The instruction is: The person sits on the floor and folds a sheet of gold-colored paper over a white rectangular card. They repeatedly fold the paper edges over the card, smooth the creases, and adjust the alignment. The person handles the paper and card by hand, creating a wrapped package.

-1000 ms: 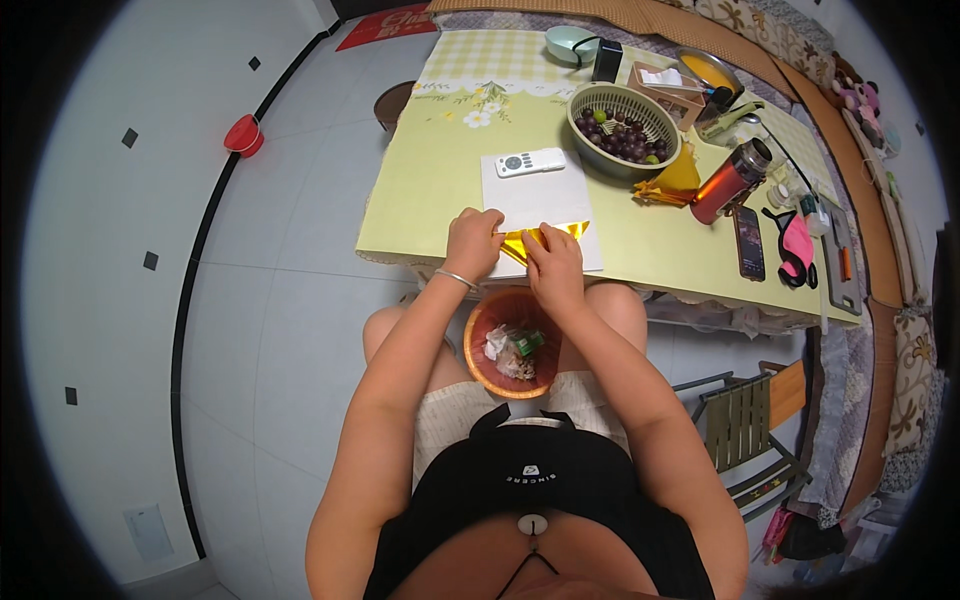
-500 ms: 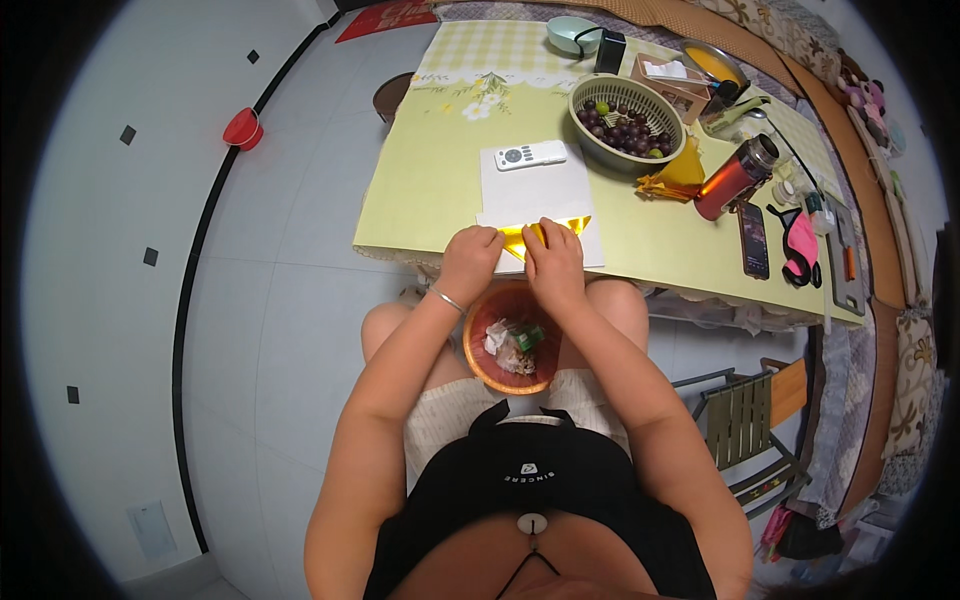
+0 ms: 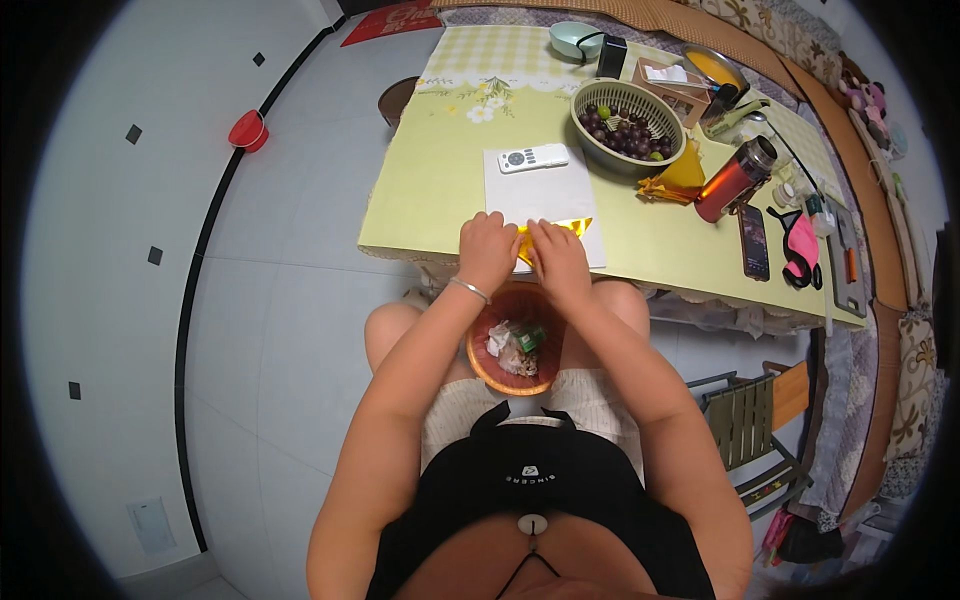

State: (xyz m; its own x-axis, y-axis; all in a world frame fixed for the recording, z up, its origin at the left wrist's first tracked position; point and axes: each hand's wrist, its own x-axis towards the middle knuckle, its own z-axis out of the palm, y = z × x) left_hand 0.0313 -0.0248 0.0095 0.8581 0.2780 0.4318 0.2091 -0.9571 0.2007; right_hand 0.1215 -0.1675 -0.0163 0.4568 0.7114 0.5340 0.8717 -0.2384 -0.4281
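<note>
At the table's near edge, both hands work on a sheet of shiny gold foil paper (image 3: 577, 226) lying on white paper (image 3: 535, 195). My left hand (image 3: 488, 250), with a silver bangle at the wrist, has its fingers closed at the foil's left side. My right hand (image 3: 562, 260) presses its curled fingers on the foil's middle, close beside the left. A pointed corner sticks out past the right fingers; much of the foil is hidden under both hands. A white remote control (image 3: 533, 158) lies on the paper just beyond them.
Right of the hands are folded gold papers (image 3: 680, 180), a basket of grapes (image 3: 590, 150), a red thermos (image 3: 735, 182), a phone (image 3: 754, 243) and a pink eye mask (image 3: 800, 243). A waste bin (image 3: 482, 370) stands between my knees, a folding chair (image 3: 745, 425) at right.
My left hand has shifted right and slightly up along the foil, covering its left end and coming closer to my right hand. The right hand has barely moved.
</note>
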